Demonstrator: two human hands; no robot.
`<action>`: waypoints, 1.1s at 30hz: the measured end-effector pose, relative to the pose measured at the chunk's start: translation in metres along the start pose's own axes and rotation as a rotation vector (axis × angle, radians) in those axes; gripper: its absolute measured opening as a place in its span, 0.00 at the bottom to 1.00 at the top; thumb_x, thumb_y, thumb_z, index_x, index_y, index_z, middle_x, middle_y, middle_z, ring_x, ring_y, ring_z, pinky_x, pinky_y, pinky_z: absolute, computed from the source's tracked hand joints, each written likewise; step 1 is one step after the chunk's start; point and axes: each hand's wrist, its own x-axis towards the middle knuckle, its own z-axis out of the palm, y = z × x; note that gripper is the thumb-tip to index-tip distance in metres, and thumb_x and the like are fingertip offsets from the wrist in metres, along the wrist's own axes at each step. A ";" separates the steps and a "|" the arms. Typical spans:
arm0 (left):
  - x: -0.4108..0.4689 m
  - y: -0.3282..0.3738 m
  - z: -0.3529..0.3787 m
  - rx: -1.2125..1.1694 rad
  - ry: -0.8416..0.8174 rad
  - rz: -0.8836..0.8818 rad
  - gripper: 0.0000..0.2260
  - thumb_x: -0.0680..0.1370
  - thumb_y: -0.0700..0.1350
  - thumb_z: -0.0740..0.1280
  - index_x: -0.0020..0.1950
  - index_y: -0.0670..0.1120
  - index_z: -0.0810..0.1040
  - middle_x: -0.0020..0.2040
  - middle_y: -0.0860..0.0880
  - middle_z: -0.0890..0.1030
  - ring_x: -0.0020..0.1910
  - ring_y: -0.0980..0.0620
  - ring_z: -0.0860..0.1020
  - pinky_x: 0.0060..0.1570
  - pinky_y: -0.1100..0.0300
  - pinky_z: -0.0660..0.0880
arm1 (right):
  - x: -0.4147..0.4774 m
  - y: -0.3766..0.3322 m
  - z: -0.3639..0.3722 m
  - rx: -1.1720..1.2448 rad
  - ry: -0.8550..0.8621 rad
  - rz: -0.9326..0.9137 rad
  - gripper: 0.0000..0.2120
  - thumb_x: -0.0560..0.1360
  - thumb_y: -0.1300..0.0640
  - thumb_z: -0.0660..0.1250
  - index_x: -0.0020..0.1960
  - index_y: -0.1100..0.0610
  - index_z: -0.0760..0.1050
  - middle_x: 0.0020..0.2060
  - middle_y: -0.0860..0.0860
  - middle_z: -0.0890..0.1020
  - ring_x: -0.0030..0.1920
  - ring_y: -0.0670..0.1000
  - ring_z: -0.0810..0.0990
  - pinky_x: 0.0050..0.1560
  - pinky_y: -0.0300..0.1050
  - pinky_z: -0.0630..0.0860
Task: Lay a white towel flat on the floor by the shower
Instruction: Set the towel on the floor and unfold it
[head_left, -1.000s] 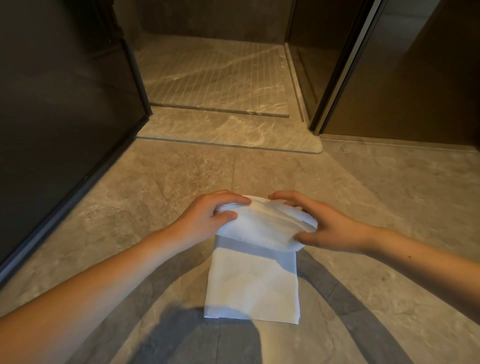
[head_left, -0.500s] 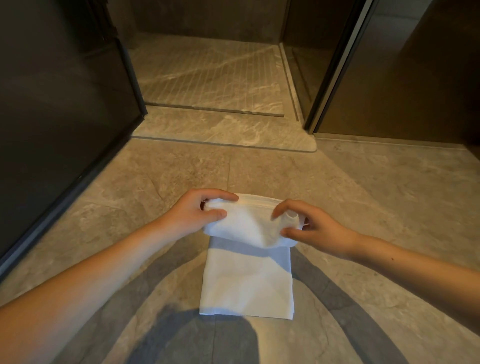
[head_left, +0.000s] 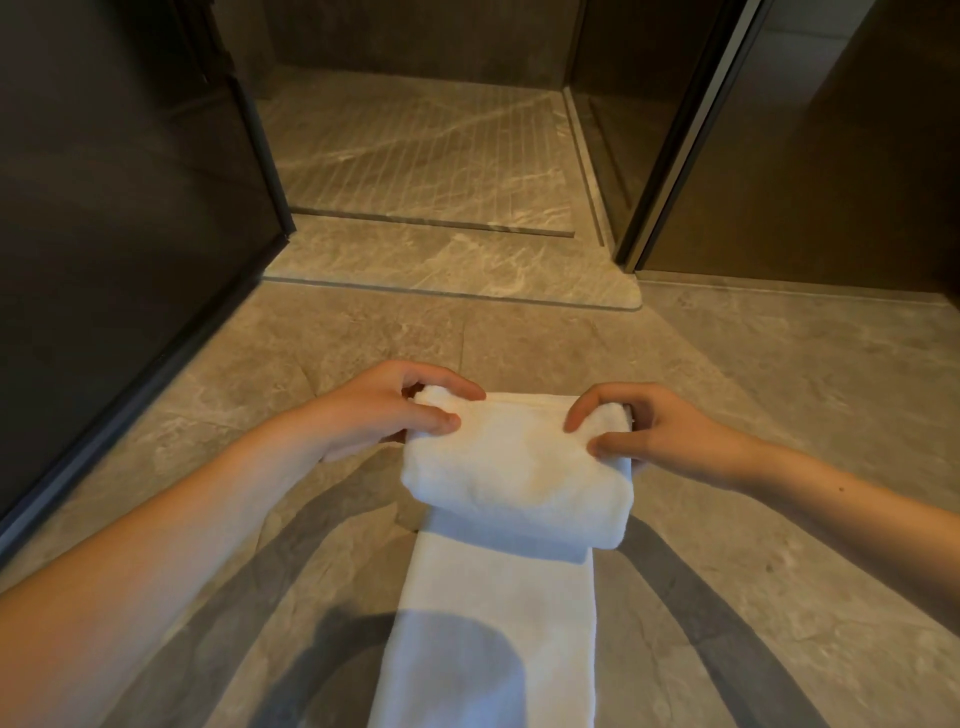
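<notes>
Although the white terry towel (head_left: 504, 571) already lies on the grey marble-patterned floor tiles (head_left: 779, 415), only its near part is spread flat. The far part is gathered in a thick folded bundle, which appears to be lifted a little above the flat part. The task is judged to be about half done: the bundle must be opened out toward the shower and the cloth smoothed.

The bundle is gripped at both ends. Its left end is pinched by the left hand (head_left: 384, 410), with the thumb on top and curled fingers (head_left: 457, 389) over the far edge. Its right end is held by the right hand (head_left: 660, 436), with bent fingers (head_left: 582, 415) on top and the thumb pressed on the near side. No finger is seen released.

Beyond the towel, well apart from it, the pale stone threshold (head_left: 441, 265) and the ridged shower floor (head_left: 415, 150) are seen.
</notes>
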 end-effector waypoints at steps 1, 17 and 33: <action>0.004 0.001 0.000 0.002 0.012 0.013 0.14 0.75 0.38 0.71 0.54 0.57 0.84 0.56 0.61 0.81 0.53 0.62 0.79 0.46 0.62 0.79 | 0.003 -0.001 -0.002 -0.021 0.019 -0.021 0.10 0.76 0.67 0.67 0.50 0.53 0.81 0.51 0.48 0.82 0.51 0.49 0.83 0.40 0.43 0.82; 0.104 0.003 -0.013 0.193 0.326 0.261 0.15 0.75 0.32 0.68 0.56 0.48 0.82 0.52 0.63 0.77 0.49 0.73 0.75 0.45 0.79 0.70 | 0.082 0.013 -0.026 -0.299 0.383 -0.137 0.12 0.75 0.74 0.61 0.52 0.64 0.79 0.52 0.56 0.80 0.47 0.39 0.77 0.44 0.25 0.70; 0.148 -0.060 0.018 1.012 0.487 0.084 0.31 0.80 0.51 0.63 0.78 0.60 0.50 0.80 0.47 0.47 0.78 0.45 0.46 0.73 0.50 0.49 | 0.121 0.079 0.013 -0.957 0.503 0.025 0.25 0.80 0.54 0.59 0.76 0.57 0.60 0.77 0.56 0.59 0.76 0.57 0.57 0.74 0.50 0.55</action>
